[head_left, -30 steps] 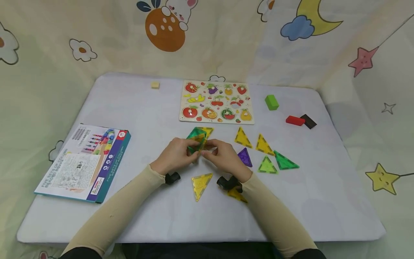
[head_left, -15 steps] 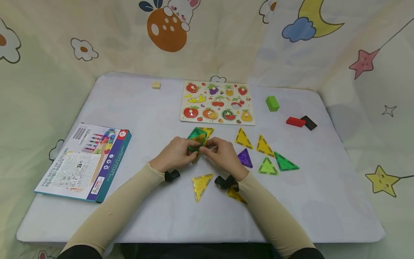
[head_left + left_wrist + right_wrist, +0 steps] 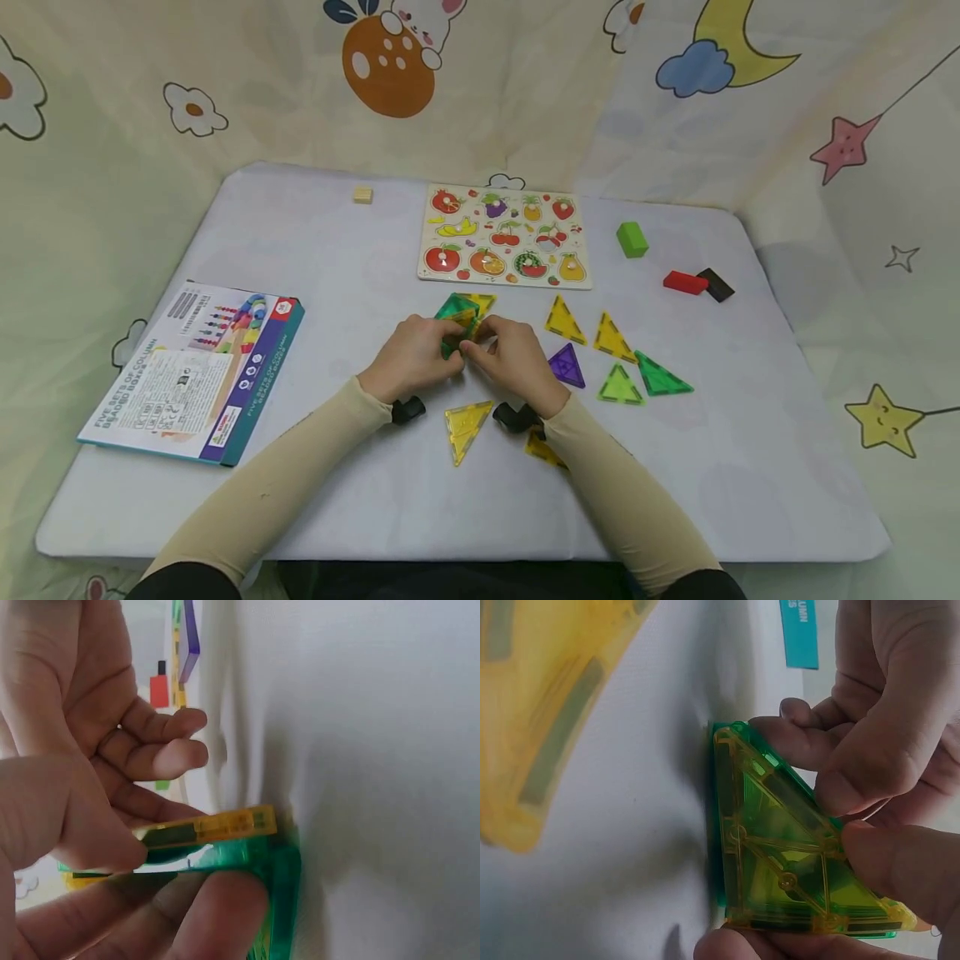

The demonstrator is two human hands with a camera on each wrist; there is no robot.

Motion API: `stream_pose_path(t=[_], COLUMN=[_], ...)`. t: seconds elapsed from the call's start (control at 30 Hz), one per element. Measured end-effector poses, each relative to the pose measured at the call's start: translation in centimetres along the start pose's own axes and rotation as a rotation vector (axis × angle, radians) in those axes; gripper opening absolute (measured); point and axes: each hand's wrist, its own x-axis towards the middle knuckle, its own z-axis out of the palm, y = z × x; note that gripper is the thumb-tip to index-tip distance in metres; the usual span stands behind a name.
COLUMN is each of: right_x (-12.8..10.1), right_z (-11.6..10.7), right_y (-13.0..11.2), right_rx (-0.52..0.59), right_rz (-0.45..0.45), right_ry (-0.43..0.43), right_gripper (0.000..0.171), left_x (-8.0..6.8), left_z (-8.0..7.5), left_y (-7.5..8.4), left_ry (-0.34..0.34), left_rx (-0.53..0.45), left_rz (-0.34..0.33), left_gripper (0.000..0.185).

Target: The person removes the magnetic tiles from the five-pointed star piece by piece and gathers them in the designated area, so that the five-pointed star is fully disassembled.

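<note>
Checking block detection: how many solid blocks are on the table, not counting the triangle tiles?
4. A small tan cube at the far left; a green block right of the fruit puzzle board; a red block and a black block, side by side, further right. None seems hidden.

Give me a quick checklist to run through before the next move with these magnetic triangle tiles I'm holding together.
1. Both hands on the tiles: left hand and right hand both pinch the stacked tiles: ok.
2. Yellow tile lying flush over the green tile: edges look roughly aligned in the right wrist view: ok.
3. Stack's lower edge resting on the table: ok.
4. Magnets fully seated: cannot tell.
5. Spare tile within reach: a yellow triangle lies flat just in front of the hands: ok.
6. Fruit puzzle board apart from the stack: ok.
</note>
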Motion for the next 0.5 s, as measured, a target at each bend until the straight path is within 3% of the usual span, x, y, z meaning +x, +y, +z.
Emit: stream_pose_path(t=[0.27, 0.5], right_x=[-0.08, -0.26], right_z=[-0.1, -0.97], right_y=[-0.14, 0.68], right_rx=[-0.034, -0.009], right_rz=[-0.034, -0.032], right_ry=[-0.001, -0.054], right_gripper=[0.032, 0.021], left_x=[-0.11, -0.1], left_z=[0.6, 0.68], left_y=[0.35, 0.62], left_ry=[0.045, 0.078], left_rx=[0.039, 0.076], left_rz=[-0.055, -0.051], left_gripper=[0.036, 0.035])
